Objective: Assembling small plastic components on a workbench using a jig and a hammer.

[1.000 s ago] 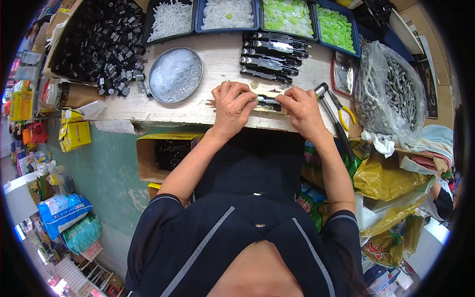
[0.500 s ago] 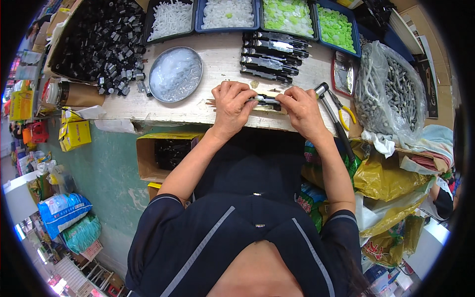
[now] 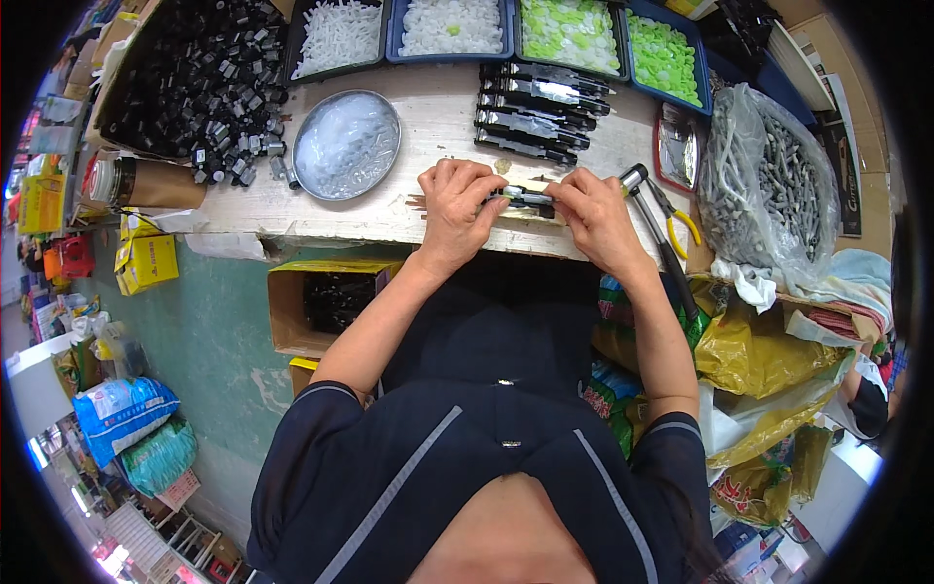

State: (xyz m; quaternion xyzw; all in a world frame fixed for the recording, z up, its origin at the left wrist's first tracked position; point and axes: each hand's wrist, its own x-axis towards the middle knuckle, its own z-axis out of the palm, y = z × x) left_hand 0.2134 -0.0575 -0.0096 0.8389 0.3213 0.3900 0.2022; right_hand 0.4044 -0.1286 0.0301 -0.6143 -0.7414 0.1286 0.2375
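Near the front edge of the white worktable, my left hand (image 3: 455,206) and my right hand (image 3: 592,216) face each other over a slim black-and-silver part (image 3: 530,198). The fingers of my left hand pinch its left end, and those of my right hand pinch the right end. A small pale greenish bit shows by the left fingertips, too small to name. Just beyond lies a stack of similar black-and-silver parts (image 3: 541,112). To the right of my right hand lies a hammer (image 3: 660,229) with a dark handle, beside yellow-handled pliers (image 3: 678,216).
A round metal dish (image 3: 345,146) holds a clear, whitish substance. Black parts (image 3: 219,88) are heaped at the left. Along the back stand trays of white sticks (image 3: 339,34), white caps (image 3: 449,27) and green caps (image 3: 664,58). A plastic bag (image 3: 769,185) of grey parts sits right.
My hands stay nearly in place on the black-and-silver part. The whole view has shifted very slightly; nothing has been let go or taken up.
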